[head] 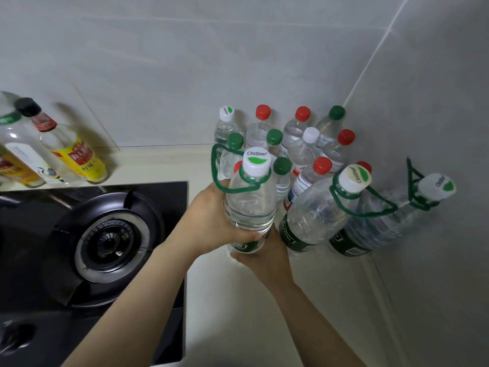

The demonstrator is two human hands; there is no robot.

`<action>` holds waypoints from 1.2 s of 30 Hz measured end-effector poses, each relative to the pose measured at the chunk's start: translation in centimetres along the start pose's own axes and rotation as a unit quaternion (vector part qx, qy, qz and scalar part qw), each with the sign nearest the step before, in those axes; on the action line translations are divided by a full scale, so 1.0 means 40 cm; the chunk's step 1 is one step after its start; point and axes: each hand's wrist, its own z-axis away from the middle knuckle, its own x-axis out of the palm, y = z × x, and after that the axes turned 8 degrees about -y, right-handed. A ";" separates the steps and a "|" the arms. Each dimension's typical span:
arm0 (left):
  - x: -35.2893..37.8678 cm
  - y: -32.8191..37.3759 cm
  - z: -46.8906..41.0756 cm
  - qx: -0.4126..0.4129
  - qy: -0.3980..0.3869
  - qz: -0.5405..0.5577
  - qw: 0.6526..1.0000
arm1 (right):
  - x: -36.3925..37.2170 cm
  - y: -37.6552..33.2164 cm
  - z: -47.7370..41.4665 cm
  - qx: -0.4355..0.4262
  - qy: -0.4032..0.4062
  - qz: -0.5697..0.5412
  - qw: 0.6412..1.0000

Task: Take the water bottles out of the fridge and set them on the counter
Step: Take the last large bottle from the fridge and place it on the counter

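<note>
now both hands [211,223] grip large bottle [250,205], maybe touching counter [232,300].

Right of the one gas burner [111,242] I'm counting twelve small water bottles [304,154] crowding the corner: six are wearing red caps, four green, two white. Three big handled bottles [315,215] are sitting in front of those. Behind the burner, three condiment bottles [71,152] are standing, I think.
</note>
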 end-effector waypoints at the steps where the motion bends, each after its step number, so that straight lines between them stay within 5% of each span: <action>1: 0.001 -0.002 -0.003 0.002 -0.003 -0.001 1.000 | 0.003 0.002 -0.003 0.003 0.001 0.000 1.000; 25: 0.023 -0.034 -0.004 0.000 -0.032 0.041 0.999 | -0.005 0.024 0.010 -0.002 -0.024 0.004 1.000; 36: 0.024 -0.030 0.001 -0.009 -0.033 0.028 0.999 | -0.054 0.018 0.021 0.003 -0.080 0.126 0.989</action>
